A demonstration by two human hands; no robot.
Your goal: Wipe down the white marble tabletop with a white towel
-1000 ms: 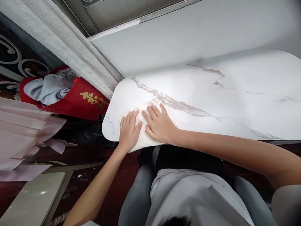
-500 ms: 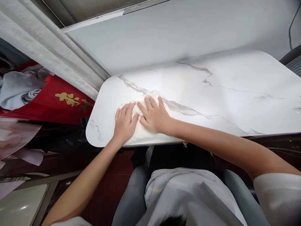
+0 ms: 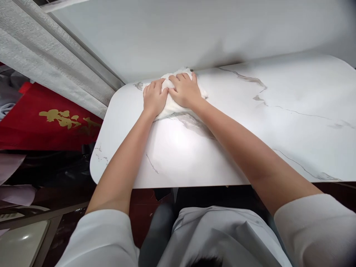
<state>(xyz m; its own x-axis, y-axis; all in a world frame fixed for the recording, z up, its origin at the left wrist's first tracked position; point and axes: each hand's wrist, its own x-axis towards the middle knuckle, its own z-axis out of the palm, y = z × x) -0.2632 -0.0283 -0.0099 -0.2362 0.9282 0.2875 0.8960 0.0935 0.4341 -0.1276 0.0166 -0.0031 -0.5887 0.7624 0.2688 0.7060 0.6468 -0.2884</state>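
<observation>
A white cloth [image 3: 174, 105] lies bunched at the far edge of the white marble-patterned table [image 3: 178, 159]. On its left part rests my left hand [image 3: 155, 97], palm down with the fingers stretched out. My right hand [image 3: 185, 89] presses flat on the cloth's right part, its fingers spread. The two thumbs almost meet over the middle of the cloth. Both palms hide much of it, and some of its edge sticks out beyond the fingertips.
A pale wall panel [image 3: 167, 37] rises right behind the table. At the left stand a ribbed light grey post [image 3: 63, 55] and a red bag [image 3: 52, 122] with gold lettering and grey fabric behind it. A pale glossy surface [image 3: 22, 241] is at the lower left.
Both hands have slid the cloth away from my body, from the table's near edge to its far edge. My arms are stretched further out, and the view has shifted somewhat.
</observation>
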